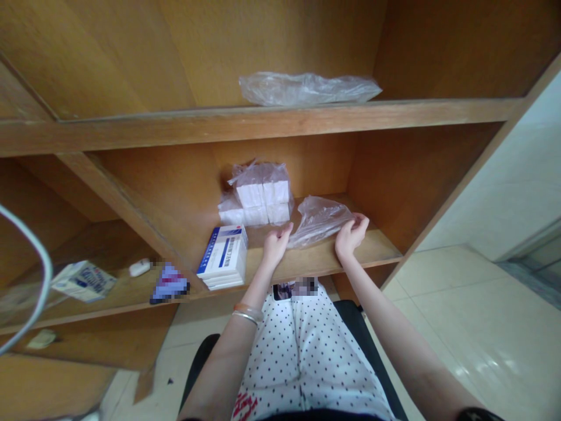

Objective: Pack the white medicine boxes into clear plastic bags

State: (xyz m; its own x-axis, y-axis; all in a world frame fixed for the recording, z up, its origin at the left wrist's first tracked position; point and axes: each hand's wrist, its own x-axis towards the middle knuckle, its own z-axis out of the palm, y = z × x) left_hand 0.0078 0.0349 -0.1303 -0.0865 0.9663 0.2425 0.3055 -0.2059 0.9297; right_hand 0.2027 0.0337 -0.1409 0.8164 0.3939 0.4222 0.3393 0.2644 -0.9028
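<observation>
A clear plastic bag lies crumpled on the middle shelf, stretched between my hands. My left hand is closed at the bag's lower left edge, thumb pointing up. At its right end, my right hand has its fingers curled in on the plastic; the fingertips are partly hidden. Left of my left hand is a stack of flat white and blue boxes with printed labels. Behind them, white boxes wrapped in clear plastic are piled in two layers.
Another clear bag rests on the upper shelf. The left compartment holds a white and blue carton, a small white object and a blurred purple item. A pale cable curves at far left. A phone sits on my lap.
</observation>
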